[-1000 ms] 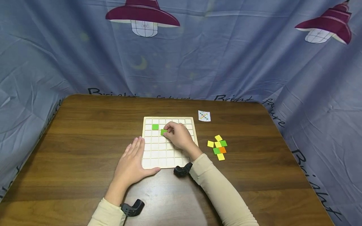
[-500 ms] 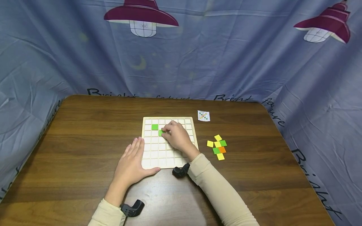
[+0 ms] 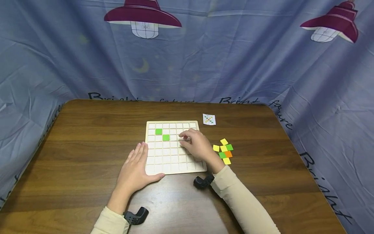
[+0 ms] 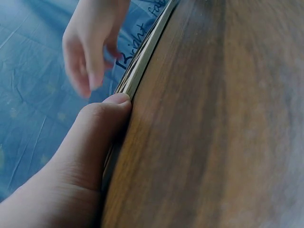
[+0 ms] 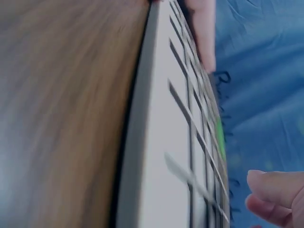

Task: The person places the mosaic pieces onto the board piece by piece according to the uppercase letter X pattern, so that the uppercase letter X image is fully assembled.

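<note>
A white grid board with a pale wooden rim lies on the table. Two green square tiles, one in the second row and another in the third, sit diagonally in its cells. My left hand rests at the board's near left corner, straight fingers along the left edge, thumb against the front edge; the left wrist view shows that thumb touching the rim. Over the board's right half hovers my right hand, fingers loosely bent and nothing between them. It hides some right-hand cells.
Right of the board lies a loose group of yellow tiles, green tiles and an orange tile. A small printed card with a coloured grid lies behind them. Blue curtain hangs around the brown table.
My right hand has set the second green tile into a cell, let go of it and moved right, away from it. The left hand stays at the board's corner.
</note>
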`<state>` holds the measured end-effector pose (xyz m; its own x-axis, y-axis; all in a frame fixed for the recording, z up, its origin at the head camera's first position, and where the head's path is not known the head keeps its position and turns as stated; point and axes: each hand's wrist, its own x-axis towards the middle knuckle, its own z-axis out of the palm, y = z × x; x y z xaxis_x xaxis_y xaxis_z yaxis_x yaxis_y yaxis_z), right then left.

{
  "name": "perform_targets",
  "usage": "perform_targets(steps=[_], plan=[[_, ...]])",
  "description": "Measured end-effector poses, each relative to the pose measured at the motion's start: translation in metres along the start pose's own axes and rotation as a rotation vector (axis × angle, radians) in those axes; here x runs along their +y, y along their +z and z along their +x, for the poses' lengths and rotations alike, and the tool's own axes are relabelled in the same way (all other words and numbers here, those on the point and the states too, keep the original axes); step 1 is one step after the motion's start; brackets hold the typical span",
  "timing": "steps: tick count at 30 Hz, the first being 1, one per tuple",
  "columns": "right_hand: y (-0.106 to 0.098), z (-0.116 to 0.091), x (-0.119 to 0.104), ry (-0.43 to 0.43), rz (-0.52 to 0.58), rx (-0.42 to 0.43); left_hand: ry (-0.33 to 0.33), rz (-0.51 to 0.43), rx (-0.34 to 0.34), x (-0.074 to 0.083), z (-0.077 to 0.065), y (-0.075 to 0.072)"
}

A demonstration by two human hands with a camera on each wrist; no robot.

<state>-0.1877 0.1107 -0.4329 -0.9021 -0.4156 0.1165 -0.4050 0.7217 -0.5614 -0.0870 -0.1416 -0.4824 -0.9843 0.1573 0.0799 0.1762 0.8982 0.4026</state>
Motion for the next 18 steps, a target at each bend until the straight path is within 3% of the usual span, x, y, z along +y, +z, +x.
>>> perform_targets(steps=[9,18], plan=[[-0.052,-0.052,0.049,0.096,-0.086,0.073,0.004,0.004,0.003,0.0,-0.001,0.0],[-0.081,-0.1,0.093,0.325,-0.153,0.08,0.01,0.004,0.014,0.001,-0.002,-0.001]])
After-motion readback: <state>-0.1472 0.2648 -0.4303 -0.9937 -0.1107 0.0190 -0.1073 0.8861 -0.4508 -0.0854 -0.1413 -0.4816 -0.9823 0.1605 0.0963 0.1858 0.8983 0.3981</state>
